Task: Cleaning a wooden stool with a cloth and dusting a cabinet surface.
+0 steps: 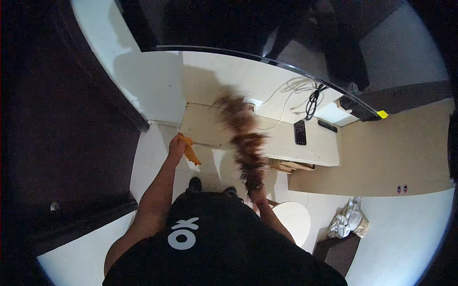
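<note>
In my right hand (258, 196) is a brown feather duster (248, 153), blurred by motion. It reaches forward over the pale wooden shelf (211, 125), its far end near a small white object (252, 106) at the shelf's back. Whether the feathers touch the shelf cannot be told. My left hand (176, 147) grips an orange cloth (190, 150) that hangs beside the shelf's front left corner. A black remote control (300, 132) lies on the shelf to the right of the duster.
Above the shelf spans a large glossy black TV screen (229, 25). White cables (286, 103) and a bundled black cable (313, 102) hang below it. A black bar-shaped object (327, 126) rests at the shelf's right end. A round white stool (295, 218) stands by my right arm, near a silvery bag (345, 221).
</note>
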The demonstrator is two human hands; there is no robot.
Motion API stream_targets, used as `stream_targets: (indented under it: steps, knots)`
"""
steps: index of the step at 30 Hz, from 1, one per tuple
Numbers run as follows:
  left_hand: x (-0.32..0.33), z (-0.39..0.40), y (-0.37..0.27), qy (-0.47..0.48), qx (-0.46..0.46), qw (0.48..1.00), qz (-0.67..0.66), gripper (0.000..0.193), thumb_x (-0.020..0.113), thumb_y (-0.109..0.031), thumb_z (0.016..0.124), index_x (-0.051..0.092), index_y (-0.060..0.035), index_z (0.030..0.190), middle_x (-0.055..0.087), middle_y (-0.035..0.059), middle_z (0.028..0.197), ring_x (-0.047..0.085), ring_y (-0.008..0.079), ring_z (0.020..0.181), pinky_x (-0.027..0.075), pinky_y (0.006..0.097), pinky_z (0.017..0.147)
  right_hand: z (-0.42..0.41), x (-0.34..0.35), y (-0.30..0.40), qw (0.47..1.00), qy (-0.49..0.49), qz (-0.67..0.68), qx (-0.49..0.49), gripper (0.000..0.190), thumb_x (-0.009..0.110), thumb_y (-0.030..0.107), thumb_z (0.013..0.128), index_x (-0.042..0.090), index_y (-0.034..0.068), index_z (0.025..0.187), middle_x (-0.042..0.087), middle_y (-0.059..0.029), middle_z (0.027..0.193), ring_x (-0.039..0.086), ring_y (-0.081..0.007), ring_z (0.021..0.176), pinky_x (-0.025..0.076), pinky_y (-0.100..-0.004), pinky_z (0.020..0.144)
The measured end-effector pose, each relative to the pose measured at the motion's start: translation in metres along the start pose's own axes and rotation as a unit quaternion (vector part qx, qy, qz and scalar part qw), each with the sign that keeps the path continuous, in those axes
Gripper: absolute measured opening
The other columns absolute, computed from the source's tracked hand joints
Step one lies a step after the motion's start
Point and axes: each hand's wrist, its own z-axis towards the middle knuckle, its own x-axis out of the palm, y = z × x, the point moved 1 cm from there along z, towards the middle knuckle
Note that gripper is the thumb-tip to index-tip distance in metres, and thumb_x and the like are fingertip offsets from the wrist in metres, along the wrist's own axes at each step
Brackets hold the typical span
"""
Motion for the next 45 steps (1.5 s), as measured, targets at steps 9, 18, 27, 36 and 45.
stream_targets:
  steps: [9,18,27,36,45]
  knots:
    - [0.035,0.018,-0.038,0.152,0.095,0.932,0.316,0.048,0.066,-0.015,0.083,0.058,0.0022,0.127,0.068,0.0190,0.112,0.066,0.0350,0.104,0.052,0.0405,0.094,0.030,0.009,0.037,0.936,-0.171,0.309,-0.015,0.033,0.058,0.026,0.100,0.066,0.003,0.123,0.070,-0.0120,0.113,0.064,-0.0196,0.101,0.053,-0.0344,0.086]
    - [0.031,0.030,-0.037,0.188,0.033,0.928,0.320,0.043,0.076,-0.016,0.083,0.060,0.0016,0.118,0.069,0.0136,0.113,0.066,0.0271,0.106,0.052,0.0384,0.097,0.038,-0.077,0.076,0.855,-0.222,0.468,0.021,0.041,0.067,0.012,0.093,0.056,-0.003,0.129,0.067,-0.0161,0.126,0.061,-0.0287,0.119,0.047,-0.0424,0.104]
    - [0.014,0.034,-0.031,0.149,0.050,0.951,0.266,0.042,0.075,-0.022,0.091,0.060,-0.0032,0.125,0.070,0.0101,0.109,0.068,0.0228,0.099,0.055,0.0382,0.091,0.016,-0.089,0.122,0.943,-0.221,0.247,0.027,0.040,0.070,0.021,0.090,0.063,0.003,0.125,0.071,-0.0135,0.121,0.067,-0.0274,0.116,0.052,-0.0436,0.098]
    - [-0.055,-0.020,-0.050,0.088,-0.174,0.980,0.031,0.034,0.071,-0.032,0.097,0.057,-0.0162,0.124,0.067,0.0053,0.105,0.068,0.0209,0.093,0.058,0.0407,0.080,0.024,-0.143,0.199,0.938,-0.077,0.328,-0.078,0.044,0.070,0.028,0.093,0.060,0.003,0.128,0.072,-0.0084,0.093,0.067,-0.0220,0.082,0.056,-0.0406,0.076]
    - [-0.089,-0.053,-0.039,-0.002,-0.174,0.982,-0.073,0.032,0.068,-0.030,0.099,0.055,-0.0122,0.121,0.066,0.0068,0.102,0.069,0.0220,0.090,0.059,0.0419,0.079,0.030,-0.108,0.214,0.990,0.007,0.114,-0.078,0.038,0.068,0.021,0.093,0.063,0.004,0.127,0.073,-0.0165,0.102,0.067,-0.0202,0.096,0.054,-0.0377,0.086]
